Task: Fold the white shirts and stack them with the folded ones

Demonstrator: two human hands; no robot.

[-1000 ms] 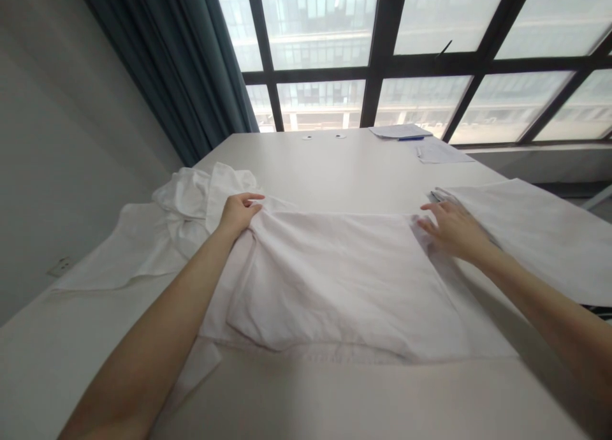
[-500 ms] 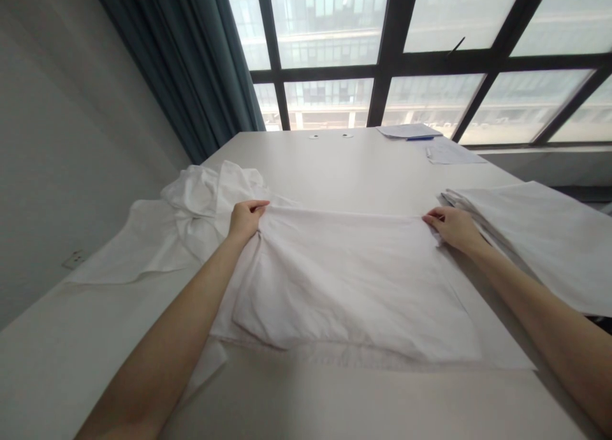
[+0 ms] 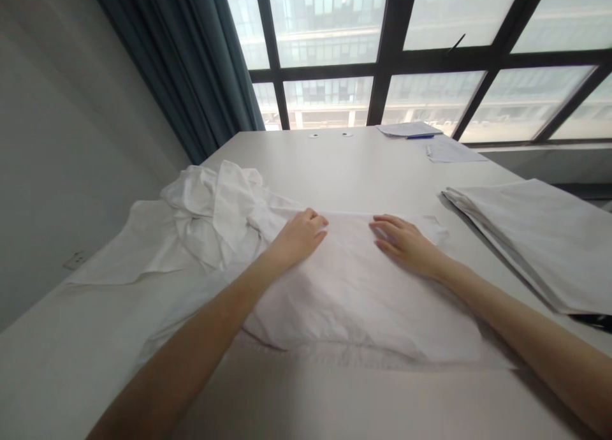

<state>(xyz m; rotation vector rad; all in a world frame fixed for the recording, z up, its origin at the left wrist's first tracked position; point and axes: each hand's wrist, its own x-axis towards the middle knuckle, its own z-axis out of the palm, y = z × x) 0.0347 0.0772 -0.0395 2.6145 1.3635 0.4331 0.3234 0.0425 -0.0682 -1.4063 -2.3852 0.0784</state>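
Observation:
A white cloth (image 3: 354,300) lies spread across the table in front of me, with soft wrinkles and a loose lower hem. My left hand (image 3: 302,233) rests on its upper part, fingers extended toward the middle and gripping nothing. Facing it, my right hand (image 3: 399,239) lies on the same cloth with its fingers apart. A short stretch of fabric separates the two hands. The cloth's left side runs under my left forearm toward a crumpled heap of white fabric (image 3: 205,204).
At the right edge of the white table (image 3: 329,172) lies a folded stack of white cloth (image 3: 540,229). Papers (image 3: 406,129) with a blue pen (image 3: 421,136) sit at the far right. A dark curtain (image 3: 191,57) and windows stand behind.
Both hands have let go of the cloth's upper corners and moved inward onto it, the left one rightward, the right one leftward. The cloth's left side has dropped loose.

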